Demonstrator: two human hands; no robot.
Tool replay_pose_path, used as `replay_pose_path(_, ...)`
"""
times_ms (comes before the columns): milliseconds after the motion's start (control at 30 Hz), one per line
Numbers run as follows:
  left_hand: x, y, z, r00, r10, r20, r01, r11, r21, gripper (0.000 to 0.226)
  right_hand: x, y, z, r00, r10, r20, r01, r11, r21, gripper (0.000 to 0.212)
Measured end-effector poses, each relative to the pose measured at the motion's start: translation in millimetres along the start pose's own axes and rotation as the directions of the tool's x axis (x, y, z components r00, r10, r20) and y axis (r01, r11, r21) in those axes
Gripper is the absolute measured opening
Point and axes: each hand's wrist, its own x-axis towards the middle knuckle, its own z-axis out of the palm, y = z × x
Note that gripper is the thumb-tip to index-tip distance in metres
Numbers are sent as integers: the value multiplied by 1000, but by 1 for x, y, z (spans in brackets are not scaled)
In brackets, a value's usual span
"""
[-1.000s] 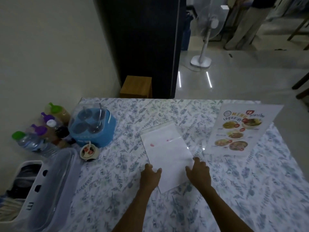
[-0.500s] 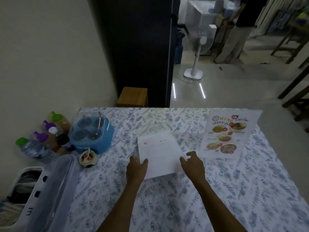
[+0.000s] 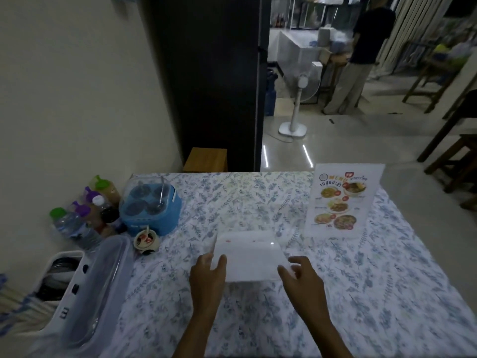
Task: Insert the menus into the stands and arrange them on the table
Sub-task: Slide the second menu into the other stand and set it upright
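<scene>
A clear stand holding a white sheet [image 3: 249,255], blank side toward me, is tilted up off the floral tablecloth [image 3: 361,293] in front of me. My left hand [image 3: 207,273] grips its left edge and my right hand [image 3: 299,276] grips its right edge. A second stand with a colourful food menu [image 3: 340,200] stands upright at the far right of the table, apart from both hands.
A blue condiment caddy [image 3: 149,208], several bottles [image 3: 85,215] and a small sauce cup [image 3: 146,240] sit at the left. A lidded plastic utensil box [image 3: 85,288] is at the near left. Beyond the table are a wooden stool [image 3: 206,158], a floor fan [image 3: 294,109] and a standing person [image 3: 358,55].
The stand with the white sheet went from lying flat to being raised and tilted toward me. Both hands closed on its side edges. My view lifted, showing more of the room.
</scene>
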Motion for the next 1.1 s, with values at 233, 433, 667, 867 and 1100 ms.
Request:
replay_pose_path(233, 4, 57, -9, 978, 189, -93, -198, 975, -99, 37, 27, -52, -27, 982, -153, -107, 163, 983, 91, 32)
replay_pose_path(433, 36, 86, -5, 953, 301, -46, -303, 951, -56, 46, 88, -88, -38, 961, -224, -164, 232, 972, 32, 25)
replay_pose_path(667, 88, 111, 4, 938, 345, -46, -331, 926, 182, 43, 149, -115, -33, 967, -210, -141, 212, 977, -4, 36)
replay_pose_path(867, 116, 135, 10, 917, 396, -46, -339, 833, 437, 45, 189, -134, -33, 978, -186, -89, 183, 982, -39, 39)
replay_pose_path(1100, 136, 151, 12, 922, 388, 6, -334, 786, 520, 43, 221, -144, -25, 979, -197, -52, 192, 978, -81, 40)
